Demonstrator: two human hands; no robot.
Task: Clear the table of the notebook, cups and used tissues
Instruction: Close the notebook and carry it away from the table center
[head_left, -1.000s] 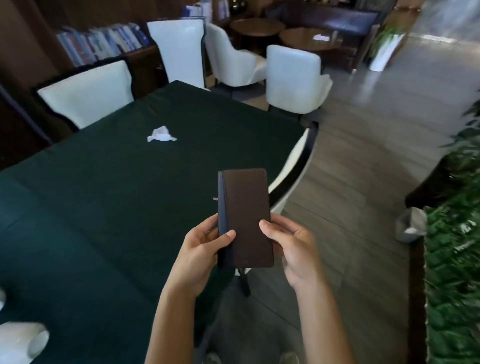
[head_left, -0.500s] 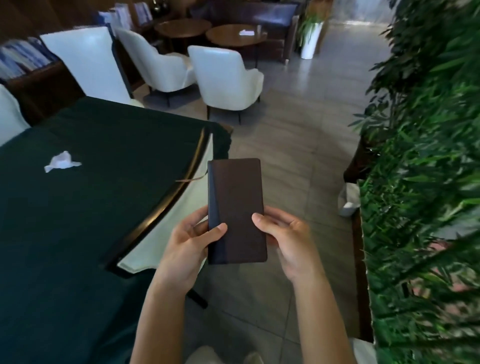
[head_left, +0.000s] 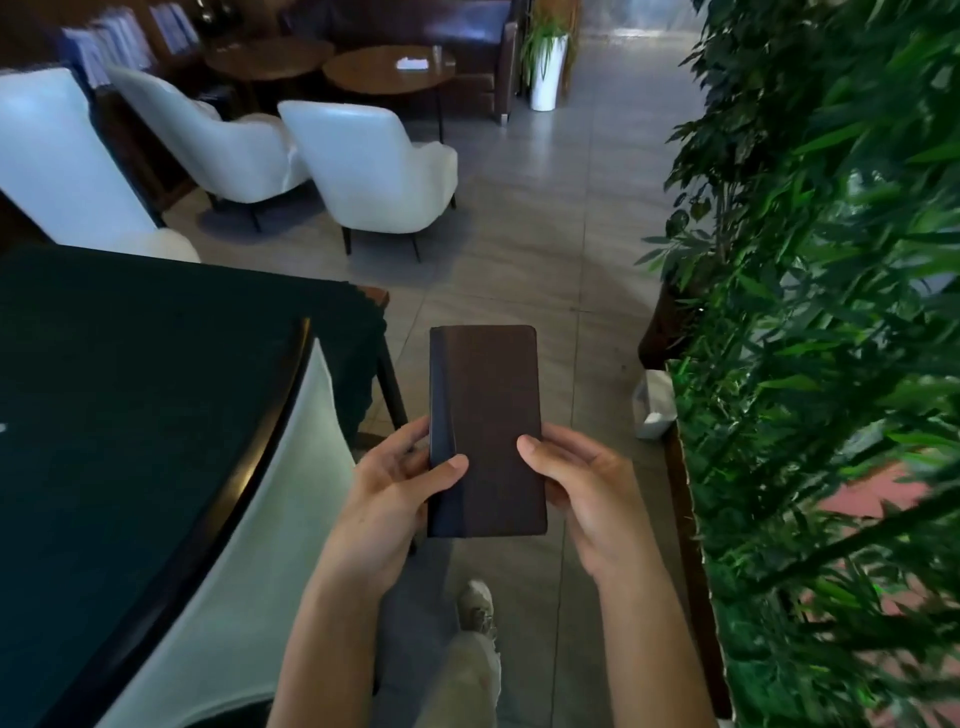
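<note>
Both hands clamp the notebook (head_left: 487, 431) from either side: left hand (head_left: 395, 488) with thumb across the dark spine, right hand (head_left: 582, 483) with thumb on the brown cover, fingers tucked out of sight beneath. It's held closed over the tiled floor (head_left: 524, 249), clear of the worktop (head_left: 130, 374), whose green cloth runs off the left edge. Blurred foliage (head_left: 831, 312) fills the right. One shoe (head_left: 477, 605) shows below; the white chair (head_left: 249, 525) is cut off.

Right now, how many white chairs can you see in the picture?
4. One armchair stands mid-floor, a second armchair to its left, one chair at the table's far side, one chair back at its near edge. Others may be hidden.
</note>
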